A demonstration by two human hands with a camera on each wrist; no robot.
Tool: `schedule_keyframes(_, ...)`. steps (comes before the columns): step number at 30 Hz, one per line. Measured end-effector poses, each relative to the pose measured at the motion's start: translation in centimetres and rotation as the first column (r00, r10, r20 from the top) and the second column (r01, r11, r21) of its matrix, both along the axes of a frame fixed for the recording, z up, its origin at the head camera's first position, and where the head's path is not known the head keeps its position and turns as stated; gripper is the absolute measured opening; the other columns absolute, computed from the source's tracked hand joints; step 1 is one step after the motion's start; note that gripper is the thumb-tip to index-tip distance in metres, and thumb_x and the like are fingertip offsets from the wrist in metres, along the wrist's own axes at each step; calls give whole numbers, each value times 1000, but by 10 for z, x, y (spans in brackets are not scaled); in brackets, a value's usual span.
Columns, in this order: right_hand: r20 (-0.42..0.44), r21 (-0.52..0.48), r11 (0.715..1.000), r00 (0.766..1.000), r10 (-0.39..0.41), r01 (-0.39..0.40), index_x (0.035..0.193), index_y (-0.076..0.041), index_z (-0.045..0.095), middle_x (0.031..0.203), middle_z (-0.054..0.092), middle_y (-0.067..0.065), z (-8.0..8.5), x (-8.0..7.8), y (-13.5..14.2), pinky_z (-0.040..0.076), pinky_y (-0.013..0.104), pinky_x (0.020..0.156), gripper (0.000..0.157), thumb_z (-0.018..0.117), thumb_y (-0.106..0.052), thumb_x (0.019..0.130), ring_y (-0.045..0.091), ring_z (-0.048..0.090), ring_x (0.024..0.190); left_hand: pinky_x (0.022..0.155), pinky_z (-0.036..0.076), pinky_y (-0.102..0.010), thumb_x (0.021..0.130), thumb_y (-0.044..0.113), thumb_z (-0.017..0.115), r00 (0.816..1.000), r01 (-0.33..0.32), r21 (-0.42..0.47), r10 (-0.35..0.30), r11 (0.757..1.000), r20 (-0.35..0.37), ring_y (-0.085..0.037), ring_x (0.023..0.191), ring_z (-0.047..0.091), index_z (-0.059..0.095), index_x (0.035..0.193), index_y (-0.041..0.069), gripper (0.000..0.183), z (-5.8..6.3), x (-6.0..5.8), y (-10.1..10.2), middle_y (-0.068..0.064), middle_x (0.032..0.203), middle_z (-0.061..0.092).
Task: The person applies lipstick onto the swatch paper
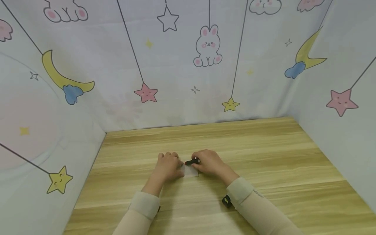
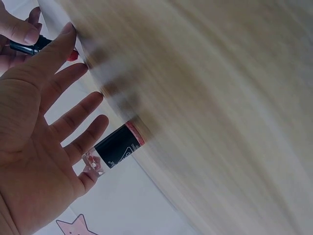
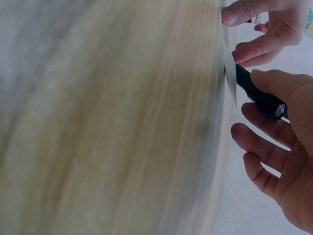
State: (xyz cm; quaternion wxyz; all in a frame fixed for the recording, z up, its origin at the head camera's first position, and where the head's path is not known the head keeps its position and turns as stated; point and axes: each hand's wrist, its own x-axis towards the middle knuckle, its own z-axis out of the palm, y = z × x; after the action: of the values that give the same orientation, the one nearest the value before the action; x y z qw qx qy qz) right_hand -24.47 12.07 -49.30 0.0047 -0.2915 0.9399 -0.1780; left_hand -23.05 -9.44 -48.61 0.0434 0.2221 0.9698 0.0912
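My right hand (image 1: 208, 161) pinches a black lipstick (image 1: 193, 161) between thumb and forefinger, its red tip pointing left over a small white sheet of paper (image 1: 191, 171). In the right wrist view, the lipstick's round base (image 3: 279, 110) faces outward and the other fingers are loosely bent. My left hand (image 1: 168, 166) rests at the paper's left side, fingers spread and fingertips down at the surface. A black cylinder with a clear end and a red rim (image 2: 117, 149), perhaps the lipstick's cap, stands beside its little finger; the head view hides it.
The wood-grain table (image 1: 141, 140) meets a pale cloth backdrop (image 1: 182, 71) printed with stars, moons and rabbits, with more cloth at both sides. A small black device (image 1: 226, 201) shows beside the right sleeve cuff.
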Motion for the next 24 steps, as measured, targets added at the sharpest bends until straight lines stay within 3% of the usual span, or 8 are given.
schedule_keyframes(12,65,-5,997,995,75,-75,105,-20,75,95,72,-7,7,4,5,52,35,80,19,77,-32,90,11,62,85,89,35,-49,76,40,89,1000,-9,12,9,1000,9,-27,103,55,79,114,17,45,2,1,1,-2,114,64)
schedule_keyframes(20,69,-142,987,994,83,-72,106,-18,74,84,68,-10,9,3,10,50,28,66,16,75,-28,93,5,58,69,85,35,-46,75,39,89,1000,2,26,-2,1000,5,-26,101,54,79,113,17,44,0,1,1,-1,112,64)
schedule_keyframes(24,65,-204,978,996,56,-42,103,-18,73,78,65,-12,17,2,17,47,25,60,14,74,-28,94,3,55,63,90,36,-50,76,43,88,1000,-1,38,2,999,-8,-31,111,55,77,117,13,52,0,-1,-3,-6,122,64)
